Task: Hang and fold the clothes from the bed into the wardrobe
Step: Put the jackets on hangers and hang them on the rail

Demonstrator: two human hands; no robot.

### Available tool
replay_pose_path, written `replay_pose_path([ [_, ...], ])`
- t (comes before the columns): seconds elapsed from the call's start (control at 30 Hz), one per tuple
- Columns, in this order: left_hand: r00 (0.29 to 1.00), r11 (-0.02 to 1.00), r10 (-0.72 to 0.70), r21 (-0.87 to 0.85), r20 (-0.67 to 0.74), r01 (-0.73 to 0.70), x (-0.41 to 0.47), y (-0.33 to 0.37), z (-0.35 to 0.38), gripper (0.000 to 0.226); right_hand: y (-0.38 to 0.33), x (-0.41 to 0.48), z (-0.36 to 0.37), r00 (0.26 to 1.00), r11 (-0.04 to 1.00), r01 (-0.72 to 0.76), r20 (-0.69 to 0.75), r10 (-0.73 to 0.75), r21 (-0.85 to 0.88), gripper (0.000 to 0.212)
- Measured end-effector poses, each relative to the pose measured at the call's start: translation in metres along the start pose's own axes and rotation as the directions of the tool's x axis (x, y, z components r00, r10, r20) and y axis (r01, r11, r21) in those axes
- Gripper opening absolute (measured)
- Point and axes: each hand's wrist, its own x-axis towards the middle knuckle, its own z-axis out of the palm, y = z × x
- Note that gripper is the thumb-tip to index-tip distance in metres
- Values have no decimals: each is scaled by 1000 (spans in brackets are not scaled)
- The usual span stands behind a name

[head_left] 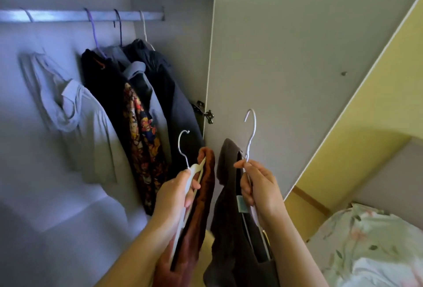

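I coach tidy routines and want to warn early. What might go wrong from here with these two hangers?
1. Both hands are full: the left hand grips the hanger with the rust garment, the right hand the one with the grey garment. If either garment slips on the way to the rail, no hand is free to catch it.
2. Hung clothes crowd the rail's right end by the hinge; a hook pushed in there may snag.

No text or numbers legible; the pale tag (241, 204) on the dark grey garment (226, 222) (blurred) cannot be read.
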Motion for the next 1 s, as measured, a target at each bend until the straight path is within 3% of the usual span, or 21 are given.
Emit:
replay_pose_path([
  [0.27, 941, 999, -44, -15, -334, 42, 9, 7, -15, 47, 12, 72, 42, 950, 987, -146, 268, 158, -65, 30],
  [0.4, 890, 997, -80, -19, -449, 80, -2, -9, -30, 46, 27, 79, 67, 847, 957, -222, 449, 284, -186, 30],
  [0.6, 738, 985, -122, 13, -663, 175, -35, -41, -65, 39, 52, 62, 107, 727, 936, -219, 594, 344, -275, 29],
  [0.73, 644, 970, -241, -195, -726, 143, -57, -48, -96, 48, 61, 45, 145, 630, 920, -218, 673, 388, -327, 29],
  [0.83, 607, 968, -247, -226, -755, 112, -69, -48, -125, 50, 63, 31, 178, 555, 915, -243, 727, 404, -323, 31],
  [1.0, 583, 975, -212, -213, -784, 69, -86, -43, -179, 48, 61, 5, 233, 557, 933, -206, 748, 361, -296, 31],
])
